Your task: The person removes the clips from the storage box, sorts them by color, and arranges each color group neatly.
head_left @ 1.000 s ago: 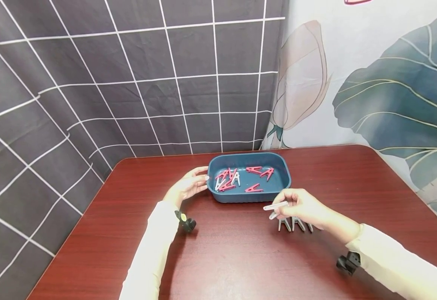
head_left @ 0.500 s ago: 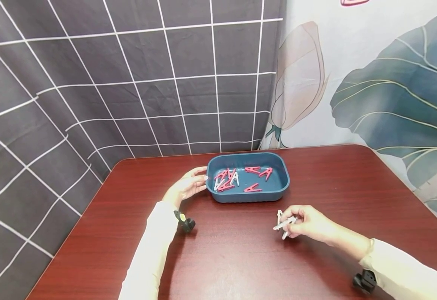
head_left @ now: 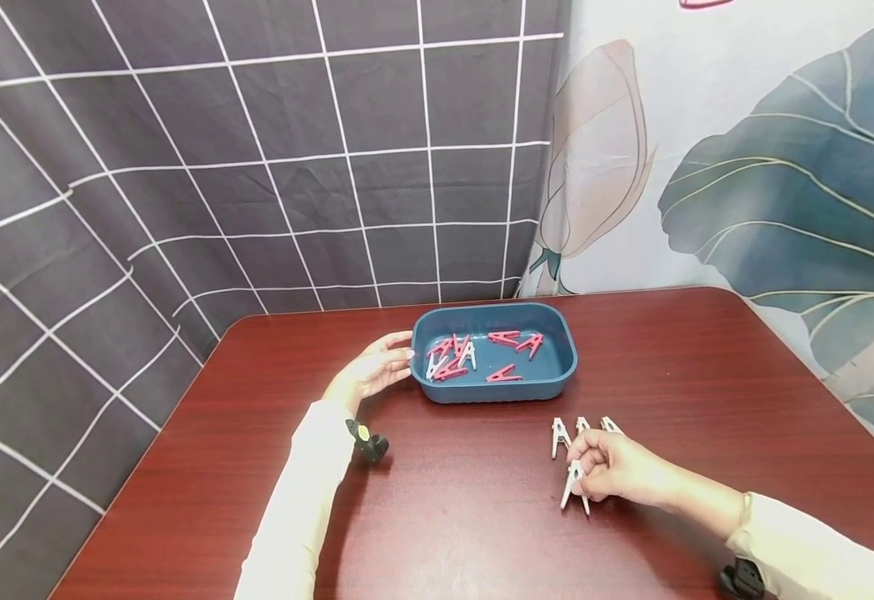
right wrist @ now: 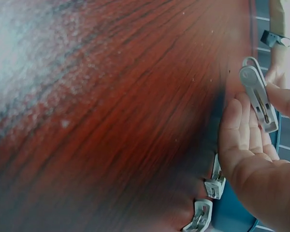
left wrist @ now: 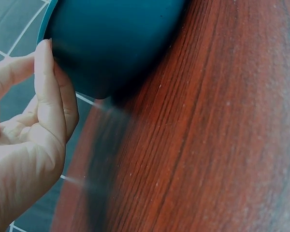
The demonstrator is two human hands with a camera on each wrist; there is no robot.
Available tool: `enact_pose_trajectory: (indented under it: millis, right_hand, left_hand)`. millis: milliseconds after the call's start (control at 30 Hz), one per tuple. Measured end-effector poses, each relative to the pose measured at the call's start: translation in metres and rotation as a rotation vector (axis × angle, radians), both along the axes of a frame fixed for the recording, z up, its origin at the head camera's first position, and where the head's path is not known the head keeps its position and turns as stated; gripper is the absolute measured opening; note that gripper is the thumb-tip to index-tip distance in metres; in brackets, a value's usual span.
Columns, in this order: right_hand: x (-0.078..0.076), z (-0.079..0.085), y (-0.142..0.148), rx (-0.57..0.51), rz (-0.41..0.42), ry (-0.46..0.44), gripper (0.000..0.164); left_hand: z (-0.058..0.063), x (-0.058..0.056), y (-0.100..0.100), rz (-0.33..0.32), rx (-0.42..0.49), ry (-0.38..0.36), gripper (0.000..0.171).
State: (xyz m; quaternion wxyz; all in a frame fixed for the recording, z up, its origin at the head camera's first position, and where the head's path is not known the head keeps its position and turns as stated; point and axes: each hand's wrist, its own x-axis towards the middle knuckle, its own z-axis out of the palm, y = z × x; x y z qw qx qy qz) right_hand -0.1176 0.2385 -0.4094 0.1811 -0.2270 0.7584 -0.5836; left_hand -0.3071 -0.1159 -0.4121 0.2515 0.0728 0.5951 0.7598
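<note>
Both arms (head_left: 303, 479) reach forward, left fingers (left wrist: 47, 92) extended, right fingers (right wrist: 233, 123) curled, pinching.

Right grip (head_left: 612, 470) has carried white clip (head_left: 575, 472) away from tub (head_left: 492, 392)

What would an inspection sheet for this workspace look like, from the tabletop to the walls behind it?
Surface: reddish-brown wood-grain table, with light glare at the near side.
Job's things: blue tub holding red clothespins and white ones; three loose white clothespins on the table, beside the right hand.
Clutter: nothing seen.
Left hand: fingers touch the tub's left end.
Right hand: pinches a held white clothespin.
Wrist gear: a small black device on each wrist.
Cables: nothing seen.
Surroundings: dark backdrop with white grid lines; pale backdrop with flower and leaf artwork.
</note>
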Motion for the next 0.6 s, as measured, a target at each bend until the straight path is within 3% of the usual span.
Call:
enact_pose_trajectory:
  millis: [300,600]
  right_hand:
    - [0.0019,0.0016,-0.0029,0.097,-0.007,0.031,0.023]
    - [-0.0019,0.0017,-0.0045,0.205,-0.018,0.191,0.02]
  left_hand:
    - [-0.0031,-0.0009,-0.0018,-0.02,0.009,0.024,0.053]
    - [-0.005,-0.0013,-0.0015,-0.011,0.015,0.021,0.052]
